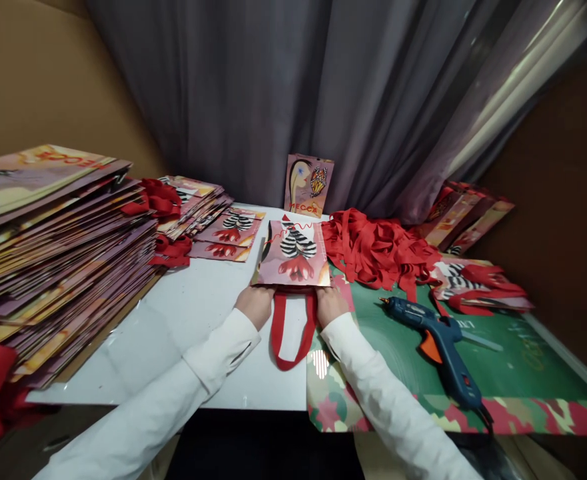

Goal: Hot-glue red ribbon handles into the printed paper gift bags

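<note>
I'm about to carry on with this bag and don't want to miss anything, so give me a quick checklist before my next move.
1. Both hands at the bag: ok; left hand and right hand are at its near corners.
2. Firm grip: cannot tell; the fingertips are hidden by the bag.
3. Red handle clear: ok; its loop shows between your hands, towards you.
4. Glue gun clear of your hands: ok; it lies to the right on the green sheet.
5. Glue gun hot: cannot tell.
6. Space around the bag: not ok; the red ribbon heap crowds its far right side.
</note>
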A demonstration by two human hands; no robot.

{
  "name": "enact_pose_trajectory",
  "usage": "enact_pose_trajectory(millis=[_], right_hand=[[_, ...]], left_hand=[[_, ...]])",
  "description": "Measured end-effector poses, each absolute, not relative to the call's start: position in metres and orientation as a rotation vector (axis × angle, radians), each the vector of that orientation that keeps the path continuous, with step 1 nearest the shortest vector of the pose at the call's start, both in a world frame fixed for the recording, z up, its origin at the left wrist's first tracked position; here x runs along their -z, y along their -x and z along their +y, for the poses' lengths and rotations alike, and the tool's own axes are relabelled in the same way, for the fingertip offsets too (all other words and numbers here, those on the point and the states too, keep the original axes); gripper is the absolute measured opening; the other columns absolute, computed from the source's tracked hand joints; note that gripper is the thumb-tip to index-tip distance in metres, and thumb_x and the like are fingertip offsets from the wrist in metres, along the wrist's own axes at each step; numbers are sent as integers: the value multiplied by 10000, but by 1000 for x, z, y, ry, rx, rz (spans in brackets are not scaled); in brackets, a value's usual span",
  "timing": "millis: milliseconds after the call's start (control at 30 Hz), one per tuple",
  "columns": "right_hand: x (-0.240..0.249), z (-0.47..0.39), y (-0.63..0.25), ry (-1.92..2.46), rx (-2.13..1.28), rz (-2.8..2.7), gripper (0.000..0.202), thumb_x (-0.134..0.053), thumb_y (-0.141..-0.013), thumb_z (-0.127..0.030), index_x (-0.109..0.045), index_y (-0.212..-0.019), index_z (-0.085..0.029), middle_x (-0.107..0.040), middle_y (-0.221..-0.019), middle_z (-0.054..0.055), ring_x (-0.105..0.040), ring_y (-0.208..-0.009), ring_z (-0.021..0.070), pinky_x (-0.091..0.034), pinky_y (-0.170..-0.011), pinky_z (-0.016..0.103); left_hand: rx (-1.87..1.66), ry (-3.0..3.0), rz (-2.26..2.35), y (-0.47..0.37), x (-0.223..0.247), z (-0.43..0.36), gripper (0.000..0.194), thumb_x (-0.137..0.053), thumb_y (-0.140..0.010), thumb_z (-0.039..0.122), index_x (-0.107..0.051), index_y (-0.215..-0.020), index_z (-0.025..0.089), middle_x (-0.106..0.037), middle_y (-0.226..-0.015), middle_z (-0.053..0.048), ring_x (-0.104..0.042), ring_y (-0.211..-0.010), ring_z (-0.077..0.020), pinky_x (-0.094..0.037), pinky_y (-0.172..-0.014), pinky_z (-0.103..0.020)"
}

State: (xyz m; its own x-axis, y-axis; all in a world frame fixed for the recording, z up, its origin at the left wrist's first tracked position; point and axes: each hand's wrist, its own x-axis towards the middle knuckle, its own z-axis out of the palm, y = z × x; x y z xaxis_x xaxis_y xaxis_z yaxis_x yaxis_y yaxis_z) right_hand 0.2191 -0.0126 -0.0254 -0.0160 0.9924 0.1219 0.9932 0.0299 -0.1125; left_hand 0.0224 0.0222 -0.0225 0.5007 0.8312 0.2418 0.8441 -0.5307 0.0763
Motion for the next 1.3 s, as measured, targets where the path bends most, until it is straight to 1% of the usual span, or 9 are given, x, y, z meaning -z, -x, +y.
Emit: enact_pose_trajectory(millis=[100, 200, 433, 667, 767, 900, 1000, 1100, 1300], right_hand=[[23, -12, -220, 2082, 55, -2127, 511, -402, -864, -26, -510, -1357, -106, -574, -1316, 180, -564, -1153, 222, -410, -962, 304], [16, -11, -222, 2038, 160, -2148, 441, -400, -908, -77, -545, -1323, -105, -593, -1282, 171, -557, -1137, 221, -402, -962, 294], [7, -18, -234, 1783, 444, -2127, 437, -274, -970, -149, -659, -1178, -152, -681, -976, 121, -565, -922, 207, -389, -846, 275], [14, -19, -232, 1611, 726, -2068, 338, -374, -928, -144, -676, -1079, -136, -640, -883, 114, -498, -801, 212, -382, -752, 320], [15, -18, -223, 1437, 809, -2035, 282, -434, -894, -138, -678, -1035, -113, -638, -906, 119, -490, -870, 230, -386, -811, 343], [18, -19, -208, 1328, 816, -2073, 255, -488, -901, -155, -658, -1091, -140, -654, -1019, 108, -499, -969, 231, -351, -947, 367], [22, -18, -204, 1297, 827, -2117, 194, -498, -913, -162, -679, -983, -158, -665, -982, 98, -520, -937, 217, -363, -900, 343], [24, -17, -205, 1262, 886, -2108, 225, -471, -928, -161, -677, -839, -173, -662, -842, 78, -528, -842, 206, -371, -820, 327], [18, -20, -208, 1240, 946, -2072, 220, -461, -919, -165, -677, -877, -156, -675, -882, 97, -531, -876, 222, -355, -850, 349]], left_hand=[[346, 2635, -1486, -22, 19, 25, 350, -378, -831, 57, -687, -972, 143, -701, -788, -115, -657, -799, -258, -478, -800, -372], [357, 2616, -1446, -21, 10, 27, 383, -324, -902, 114, -664, -1078, 128, -703, -907, -144, -644, -896, -272, -461, -870, -404], [414, 2660, -1286, 1, -10, 33, 449, -243, -960, 187, -632, -1186, 192, -711, -878, -102, -651, -887, -232, -478, -859, -372], [594, 2498, -1011, -6, -10, 25, 294, -428, -869, 123, -688, -1005, 134, -683, -768, -102, -623, -734, -228, -487, -739, -373], [641, 2433, -919, -19, -8, 17, 270, -509, -823, 103, -679, -1032, 128, -692, -863, -107, -618, -801, -247, -477, -758, -396], [726, 2365, -822, -31, -2, 11, 239, -515, -871, 117, -676, -1044, 152, -700, -1001, -90, -614, -907, -244, -464, -808, -388], [754, 2388, -742, -31, 2, 13, 229, -504, -881, 100, -680, -1019, 146, -704, -989, -81, -611, -911, -227, -457, -827, -369], [767, 2420, -717, -28, 3, 14, 216, -493, -888, 94, -685, -969, 156, -703, -903, -63, -607, -823, -201, -454, -734, -337], [768, 2367, -695, -23, 2, 14, 211, -513, -890, 136, -688, -1001, 175, -700, -896, -60, -597, -800, -210, -428, -653, -345]])
